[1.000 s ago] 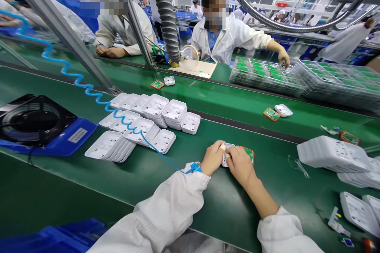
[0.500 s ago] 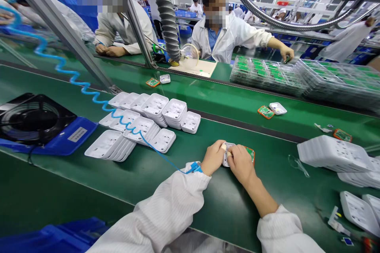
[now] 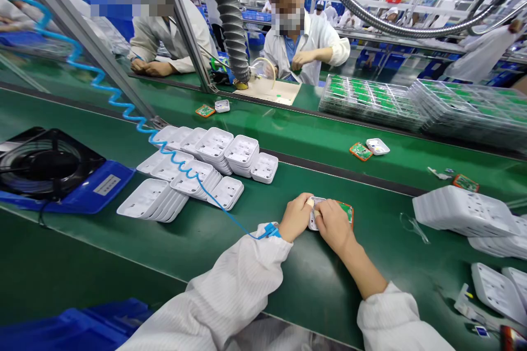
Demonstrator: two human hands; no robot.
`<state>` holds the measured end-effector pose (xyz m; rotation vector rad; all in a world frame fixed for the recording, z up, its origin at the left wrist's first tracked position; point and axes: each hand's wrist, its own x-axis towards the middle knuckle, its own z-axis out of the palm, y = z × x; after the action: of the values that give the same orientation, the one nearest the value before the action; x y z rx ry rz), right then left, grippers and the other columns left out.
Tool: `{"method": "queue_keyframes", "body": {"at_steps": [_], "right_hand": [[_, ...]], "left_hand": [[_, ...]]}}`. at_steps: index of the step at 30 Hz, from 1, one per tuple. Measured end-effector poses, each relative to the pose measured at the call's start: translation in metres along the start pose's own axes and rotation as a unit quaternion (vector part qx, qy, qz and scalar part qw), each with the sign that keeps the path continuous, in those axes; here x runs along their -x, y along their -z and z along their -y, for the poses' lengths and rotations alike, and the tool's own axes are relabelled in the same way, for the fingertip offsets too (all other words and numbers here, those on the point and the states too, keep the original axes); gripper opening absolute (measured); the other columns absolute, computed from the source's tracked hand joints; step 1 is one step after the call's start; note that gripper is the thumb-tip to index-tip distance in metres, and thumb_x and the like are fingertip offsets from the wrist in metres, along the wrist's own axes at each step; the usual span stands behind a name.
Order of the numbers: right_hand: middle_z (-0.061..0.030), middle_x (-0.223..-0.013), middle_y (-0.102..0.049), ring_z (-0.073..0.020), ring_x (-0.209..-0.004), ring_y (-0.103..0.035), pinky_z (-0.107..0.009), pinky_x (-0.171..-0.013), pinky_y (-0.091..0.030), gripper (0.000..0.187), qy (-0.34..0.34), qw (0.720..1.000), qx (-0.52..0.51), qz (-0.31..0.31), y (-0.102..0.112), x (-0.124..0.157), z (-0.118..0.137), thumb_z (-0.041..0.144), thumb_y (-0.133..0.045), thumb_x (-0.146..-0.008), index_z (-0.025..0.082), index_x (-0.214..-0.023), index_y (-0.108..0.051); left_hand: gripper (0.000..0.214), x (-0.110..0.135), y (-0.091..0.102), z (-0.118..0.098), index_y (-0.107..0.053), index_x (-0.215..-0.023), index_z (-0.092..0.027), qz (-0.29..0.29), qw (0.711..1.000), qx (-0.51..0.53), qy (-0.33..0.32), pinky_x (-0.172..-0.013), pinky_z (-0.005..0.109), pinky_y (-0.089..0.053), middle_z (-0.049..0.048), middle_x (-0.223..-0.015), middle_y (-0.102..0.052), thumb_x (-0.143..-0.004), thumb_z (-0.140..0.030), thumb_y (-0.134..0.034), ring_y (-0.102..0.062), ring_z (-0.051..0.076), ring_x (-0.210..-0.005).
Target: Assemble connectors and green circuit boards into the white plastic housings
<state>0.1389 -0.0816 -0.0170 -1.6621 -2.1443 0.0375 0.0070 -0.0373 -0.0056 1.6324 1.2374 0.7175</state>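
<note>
We have the white shell (image 3: 313, 223) on the near green bench (image 3: 255, 263), around its middle, flat between our two hands. Our left hand (image 3: 294, 218) is closed on the shell's left side, thumb over the rim; our right hand (image 3: 335, 225) bends its fingers down onto the right part, and we cannot tell whether they pinch something or only press, since the knuckles hide the inside. Just to the right, partly covered by that hand, lies an orange-edged circuit board (image 3: 348, 210); whether it touches the shell we cannot see. We judge the shell to be light, stiff plastic, a little slick, so it would slide on the bench unless steadied; its side walls look the best place to hold. The board seems more fragile, and we would take it by its orange edge. Farther left stand stacked white shells (image 3: 214, 145).
</note>
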Motion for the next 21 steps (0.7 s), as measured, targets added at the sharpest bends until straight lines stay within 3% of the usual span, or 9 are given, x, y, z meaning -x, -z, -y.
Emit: {"method": "queue_keyframes", "body": {"at_steps": [7, 12, 16, 21], "right_hand": [[-0.0052, -0.076, -0.051, -0.0179, -0.072, -0.044, -0.03, -0.066, -0.035, 0.016, 0.023, 1.0, -0.016, 0.001, -0.001, -0.001, -0.001, 0.016, -0.036, -0.084, 0.018, -0.076, -0.05], [-0.0055, -0.085, -0.056, -0.019, -0.082, -0.048, -0.032, -0.073, -0.038, 0.011, -0.005, 0.998, -0.063, -0.022, 0.012, 0.008, -0.009, 0.026, -0.046, -0.085, 0.019, -0.088, -0.054], [-0.0072, -0.088, -0.056, -0.0201, -0.084, -0.047, -0.033, -0.074, -0.037, 0.016, 0.014, 0.999, -0.026, -0.028, 0.016, 0.017, -0.012, 0.03, -0.048, -0.085, 0.018, -0.093, -0.055], [-0.0071, -0.083, -0.054, -0.0196, -0.081, -0.046, -0.033, -0.072, -0.035, 0.016, 0.03, 0.999, 0.014, -0.031, 0.01, 0.017, -0.007, 0.023, -0.041, -0.087, 0.016, -0.089, -0.056]], "left_hand": [[0.029, 0.002, 0.0, -0.001, -0.06, -0.101, -0.02, 0.008, 0.999, -0.027, -0.015, -0.084, 0.03, -0.043, 0.0035, -0.102, -0.066, -0.083, -0.026, -0.039, -0.059, 0.019, -0.095], [0.029, -0.001, 0.006, -0.001, -0.059, -0.103, -0.019, 0.01, 1.0, -0.005, -0.016, -0.08, 0.026, -0.045, 0.0026, -0.1, -0.066, -0.081, -0.023, -0.04, -0.059, 0.016, -0.09], [0.032, -0.003, 0.013, -0.002, -0.057, -0.108, -0.019, -0.008, 0.999, -0.018, -0.027, -0.08, 0.026, -0.045, 0.003, -0.102, -0.065, -0.081, -0.021, -0.038, -0.059, 0.016, -0.091], [0.035, -0.002, 0.015, -0.005, -0.055, -0.112, -0.018, 0.015, 0.998, -0.041, -0.041, -0.086, 0.027, -0.044, 0.0044, -0.108, -0.063, -0.082, -0.02, -0.038, -0.058, 0.016, -0.095]]}}
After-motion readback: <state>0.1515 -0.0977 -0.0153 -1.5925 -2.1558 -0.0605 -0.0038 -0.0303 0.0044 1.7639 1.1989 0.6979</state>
